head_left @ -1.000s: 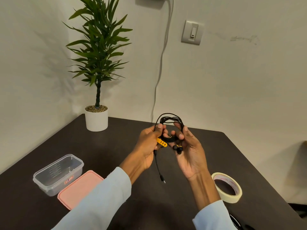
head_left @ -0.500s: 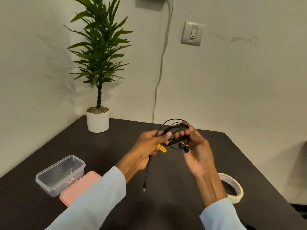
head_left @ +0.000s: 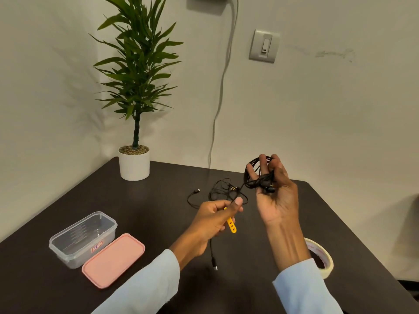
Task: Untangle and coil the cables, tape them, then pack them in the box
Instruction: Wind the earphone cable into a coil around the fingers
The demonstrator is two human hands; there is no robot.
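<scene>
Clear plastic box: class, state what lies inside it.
The clear plastic box looks empty through its walls; only a label shows. Its pink lid lies beside it, touching.

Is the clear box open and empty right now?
Open and empty: the clear box has no lid on, its pink lid lies flat on the table beside it, and nothing shows inside.

Home/office rm, dark desk [head_left: 140, 200], potted plant [head_left: 136, 87], wall switch [head_left: 264, 46]

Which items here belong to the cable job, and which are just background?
Job: black cables in right hand; yellow strap in left hand; tape roll; clear box; pink lid.
Background: potted plant; wall switch; wall cord.
</scene>
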